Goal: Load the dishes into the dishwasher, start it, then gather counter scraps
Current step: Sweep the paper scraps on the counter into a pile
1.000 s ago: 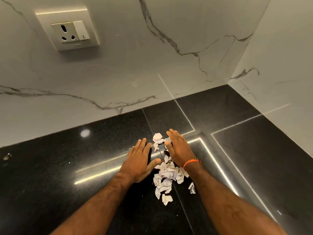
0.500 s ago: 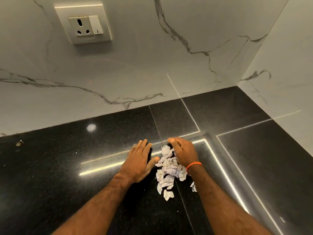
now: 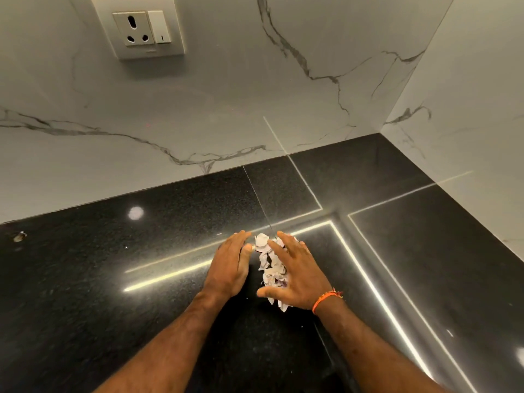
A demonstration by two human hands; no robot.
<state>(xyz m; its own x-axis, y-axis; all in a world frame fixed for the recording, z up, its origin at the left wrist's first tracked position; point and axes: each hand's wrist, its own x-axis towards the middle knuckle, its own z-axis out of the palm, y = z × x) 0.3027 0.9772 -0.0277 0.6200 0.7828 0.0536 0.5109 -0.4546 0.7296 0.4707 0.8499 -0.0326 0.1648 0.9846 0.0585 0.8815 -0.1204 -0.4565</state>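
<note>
A narrow heap of torn white scraps (image 3: 269, 265) lies on the black granite counter (image 3: 113, 279), squeezed between my two hands. My left hand (image 3: 231, 268) stands on the counter at the heap's left side, fingers straight and together. My right hand (image 3: 297, 273), with an orange thread on the wrist, lies flat over the heap's right side, fingers spread and straight, hiding part of the scraps. A few pieces stick out below its palm.
A marble backsplash (image 3: 198, 123) with a wall socket (image 3: 141, 31) rises behind the counter, and a marble side wall (image 3: 467, 109) closes the corner on the right. One small scrap (image 3: 19, 236) lies far left on the counter near the wall.
Both hands have come closer together, pushing the spread scraps into a tighter, narrower heap. My right hand went from curled over the far end to flat on the heap's right side.
</note>
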